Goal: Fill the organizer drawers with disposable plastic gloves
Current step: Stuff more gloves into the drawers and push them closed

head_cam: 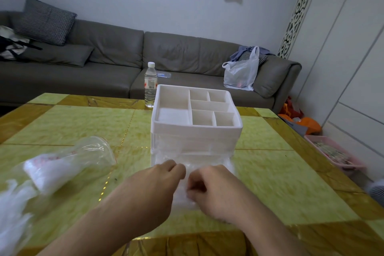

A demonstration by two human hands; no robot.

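Green-gold tiled surface was backed by a grey sofa; water bottle stood behind organizer. Both hands, left and right, were pinched on a clear glove.

The organizer at centre frame is white, its lower drawers clear. The worktop is yellow-green marbled squares edged with amber-brown bands and thin gold lines. The sofa behind is grey; the cushion at upper left is black-and-white striped. At right edge sits a pink basket.
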